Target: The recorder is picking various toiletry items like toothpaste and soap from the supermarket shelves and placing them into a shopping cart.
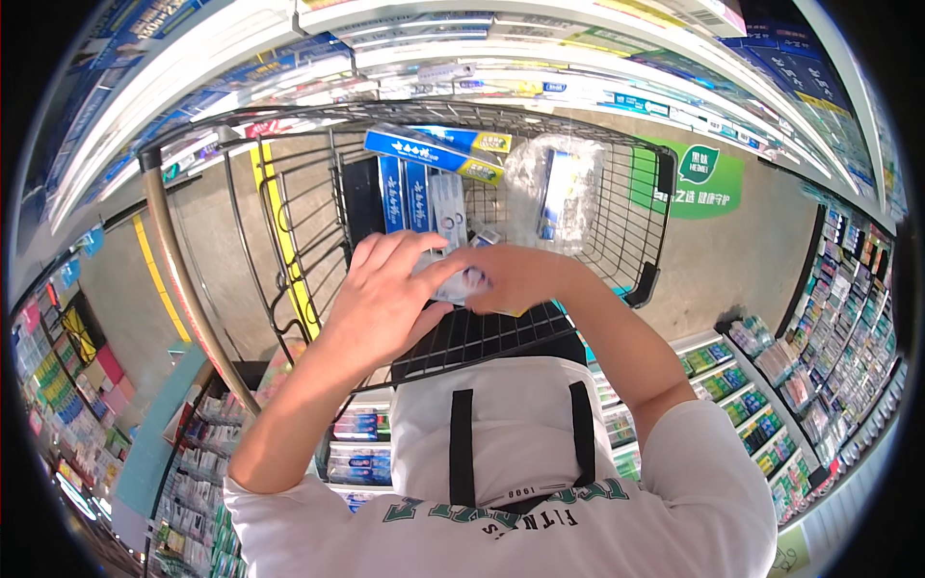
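Both of my hands are over a black wire shopping cart (650, 238). My left hand (383, 292) has its thumb and index finger apart beside a clear and white package (452, 285). Blurred by motion, my right hand (517, 278) bends over the same package, and its fingertips are partly hidden. I cannot tell whether it grips the package. Just beyond lie two upright-facing blue toothpaste boxes (405, 193) and a pale package (449, 206). Across their far ends rests a blue and yellow toothpaste box (433, 155). A clear plastic-wrapped package (560, 191) sits to the right.
The cart's handle bar (181, 282) curves along the left. Lit store shelves (462, 54) with boxed goods run across the far side. More stocked shelves (744, 390) stand at right, and a green floor sticker (694, 180) bears writing. A white bag or cloth (520, 426) with black straps is against my front.
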Demonstrator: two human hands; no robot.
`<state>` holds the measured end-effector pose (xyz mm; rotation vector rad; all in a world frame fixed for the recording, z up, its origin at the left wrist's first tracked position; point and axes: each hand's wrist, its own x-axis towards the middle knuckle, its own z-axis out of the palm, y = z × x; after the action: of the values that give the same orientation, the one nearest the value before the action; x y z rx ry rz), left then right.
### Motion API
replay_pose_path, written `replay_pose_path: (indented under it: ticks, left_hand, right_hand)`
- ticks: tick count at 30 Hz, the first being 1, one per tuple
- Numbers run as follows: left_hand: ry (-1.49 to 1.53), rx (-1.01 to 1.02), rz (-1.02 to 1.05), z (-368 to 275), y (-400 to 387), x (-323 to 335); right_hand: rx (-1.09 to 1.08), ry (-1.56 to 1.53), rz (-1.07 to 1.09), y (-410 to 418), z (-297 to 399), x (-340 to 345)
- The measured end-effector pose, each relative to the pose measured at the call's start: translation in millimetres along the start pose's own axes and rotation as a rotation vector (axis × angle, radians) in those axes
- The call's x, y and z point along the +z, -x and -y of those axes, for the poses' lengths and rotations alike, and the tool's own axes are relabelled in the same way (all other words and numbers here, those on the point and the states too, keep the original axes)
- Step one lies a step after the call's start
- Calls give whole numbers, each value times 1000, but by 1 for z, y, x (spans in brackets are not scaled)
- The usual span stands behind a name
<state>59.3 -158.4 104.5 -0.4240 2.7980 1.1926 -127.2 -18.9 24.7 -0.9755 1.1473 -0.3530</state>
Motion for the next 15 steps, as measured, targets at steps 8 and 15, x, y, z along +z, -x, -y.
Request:
replay_pose_path:
  ticks: [8,15]
  left_hand:
    - [-133,-3,-3,-25,-36,-91]
    - [-494,152,-473,35,-69,-154]
  right_hand:
    - [-411,460,-390,41,121,-51]
    - [-589,249,-1057,86,130,-74]
